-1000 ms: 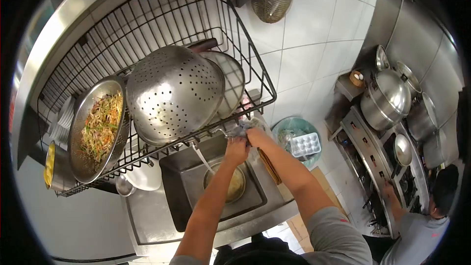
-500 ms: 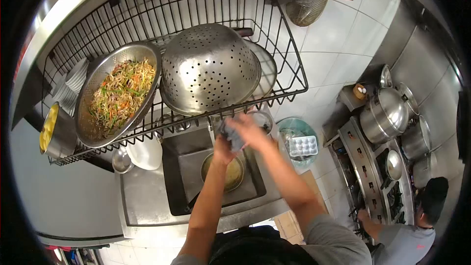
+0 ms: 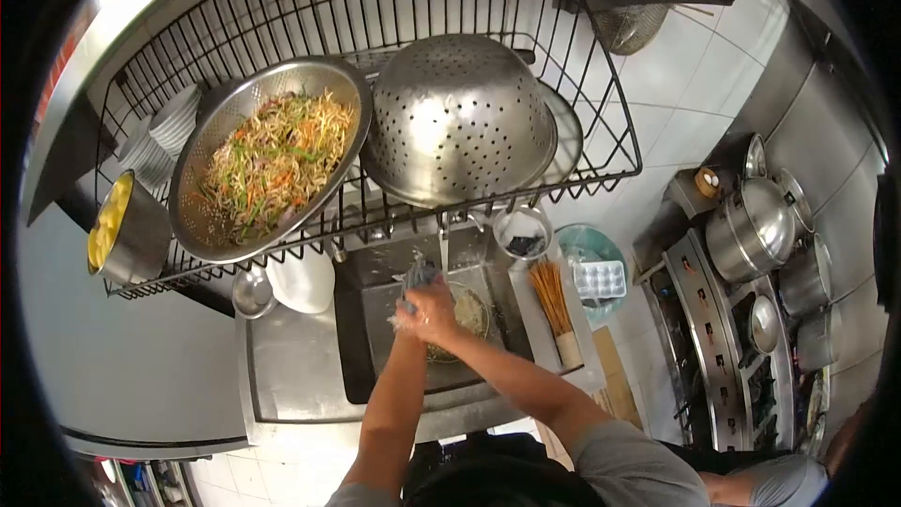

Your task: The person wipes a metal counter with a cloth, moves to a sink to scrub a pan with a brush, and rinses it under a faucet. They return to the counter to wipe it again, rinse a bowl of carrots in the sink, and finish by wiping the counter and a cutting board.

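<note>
Wire rack [image 3: 639,165]: tilted colander [image 3: 195,195] full of shredded veg mix [image 3: 277,164], upside-down colander [image 3: 460,117] right beside it. Stacked white dishes [image 3: 175,122] at left, plus metal tub [image 3: 143,237] with yellow pieces [image 3: 108,223]. Mesh strainer [image 3: 633,30] near the tiled wall. Thin sticks [image 3: 549,293] in a pale cup [image 3: 569,349]. White cupped tray [image 3: 599,280] at the teal bin [image 3: 574,237]. Far right: stove [image 3: 696,305], big lidded pot [image 3: 746,233]. Co-worker's grey sleeve [image 3: 786,483], bottom right.

Kitchen — stove [image 3: 717,347], sink [image 3: 361,347], colanders [image 3: 460,122]
</note>
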A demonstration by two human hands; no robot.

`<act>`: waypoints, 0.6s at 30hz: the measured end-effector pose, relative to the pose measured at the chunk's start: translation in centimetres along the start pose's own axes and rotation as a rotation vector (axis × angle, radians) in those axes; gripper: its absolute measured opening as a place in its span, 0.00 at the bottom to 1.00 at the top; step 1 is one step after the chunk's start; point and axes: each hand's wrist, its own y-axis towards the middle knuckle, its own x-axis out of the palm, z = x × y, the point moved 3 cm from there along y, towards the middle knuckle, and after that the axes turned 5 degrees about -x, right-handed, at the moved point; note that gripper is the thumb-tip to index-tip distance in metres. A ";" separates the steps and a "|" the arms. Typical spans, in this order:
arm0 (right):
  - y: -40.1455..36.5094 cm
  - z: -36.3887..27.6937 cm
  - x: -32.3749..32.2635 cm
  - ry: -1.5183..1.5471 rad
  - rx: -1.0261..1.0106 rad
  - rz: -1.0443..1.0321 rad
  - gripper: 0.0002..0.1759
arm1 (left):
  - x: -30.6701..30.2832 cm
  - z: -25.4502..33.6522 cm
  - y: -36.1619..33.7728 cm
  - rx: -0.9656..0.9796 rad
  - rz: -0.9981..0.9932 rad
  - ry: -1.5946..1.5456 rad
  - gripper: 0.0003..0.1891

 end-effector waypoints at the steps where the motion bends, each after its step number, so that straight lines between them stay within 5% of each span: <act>1: -0.6 -1.2 -0.2 0.091 -0.049 -0.007 0.16 | 0.8 -0.3 -0.3 -0.031 0.220 0.108 0.15; 2: 0.9 -0.4 -1.3 0.024 0.168 -0.064 0.14 | 1.9 0.0 0.4 -0.056 0.423 0.225 0.15; 4: 2.4 4.7 -1.6 0.090 0.304 0.111 0.12 | 3.3 0.3 0.5 -0.108 0.836 0.452 0.15; 5: 2.0 3.8 -1.5 0.088 0.300 0.112 0.12 | 0.4 0.5 1.0 -0.142 0.892 0.529 0.17; 6: 1.2 2.2 -1.1 -0.055 0.259 0.031 0.12 | -1.1 0.6 0.8 -0.138 0.884 0.529 0.17; 8: 0.3 0.4 -0.9 -0.204 0.199 -0.045 0.12 | -0.6 0.7 1.7 0.075 0.034 -0.023 0.22; 10: -1.3 -1.2 -0.9 -0.092 -0.197 0.064 0.14 | 0.1 0.7 1.8 0.053 0.209 0.214 0.21; 11: -0.9 0.6 -1.6 -0.037 0.044 0.022 0.15 | 0.1 0.7 1.3 0.021 0.389 0.454 0.21; 13: 0.8 4.2 -2.9 -0.216 0.112 0.161 0.14 | 3.6 1.6 1.6 -0.160 0.754 0.694 0.20; 17: 2.8 8.8 -4.9 0.431 0.437 -0.052 0.26 | 9.8 3.6 2.7 -0.338 0.782 0.495 0.19; 18: 2.9 8.3 -5.6 0.534 0.430 -0.187 0.27 | 9.3 4.5 3.4 -0.296 0.499 0.805 0.18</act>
